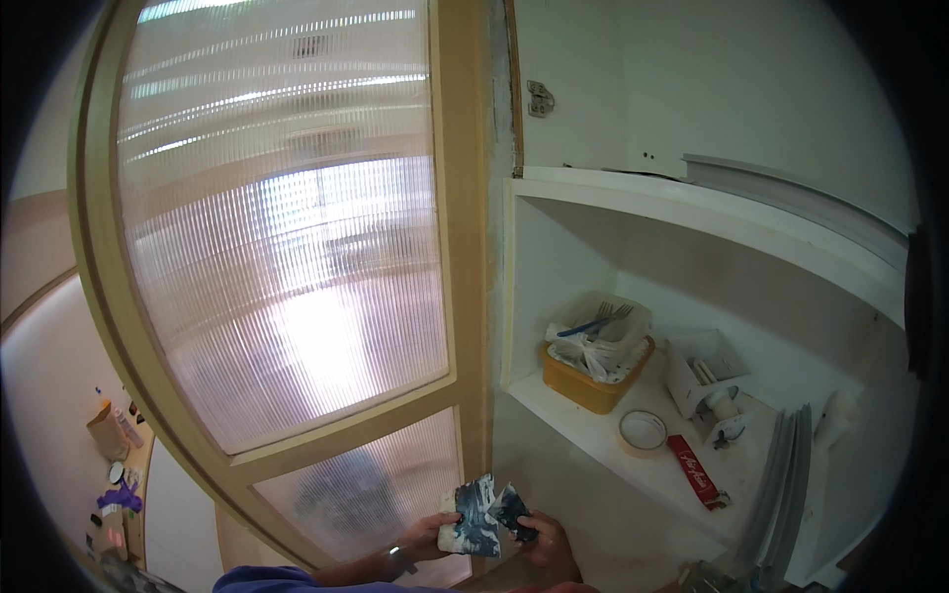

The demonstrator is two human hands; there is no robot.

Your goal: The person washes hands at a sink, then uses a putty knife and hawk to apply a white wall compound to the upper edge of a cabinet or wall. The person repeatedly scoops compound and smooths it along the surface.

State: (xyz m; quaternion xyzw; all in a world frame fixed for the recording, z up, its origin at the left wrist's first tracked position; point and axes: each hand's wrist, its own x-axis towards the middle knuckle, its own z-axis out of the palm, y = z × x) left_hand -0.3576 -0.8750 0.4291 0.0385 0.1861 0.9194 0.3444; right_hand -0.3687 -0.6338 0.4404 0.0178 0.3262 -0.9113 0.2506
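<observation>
At the bottom centre, my left hand [425, 539] is closed on the left edge of a flat, roughly square plate [470, 519] smeared with dark blue-grey and white. Beside it, my right hand [549, 546] grips a smaller dark flat piece [509, 508] with white smears, tilted toward the plate. The two pieces meet or nearly meet; whether they touch is too small to tell. Both are held in front of the lower part of a yellowish framed door [474, 296] with ribbed glass.
A white shelf unit [593, 198] on the right holds a yellow basket [583, 387] with a plastic bag and forks, a white box [697, 381], a tape roll [643, 433], a red packet [695, 472] and upright grey strips [776, 494]. A purple cloth [121, 497] lies far left.
</observation>
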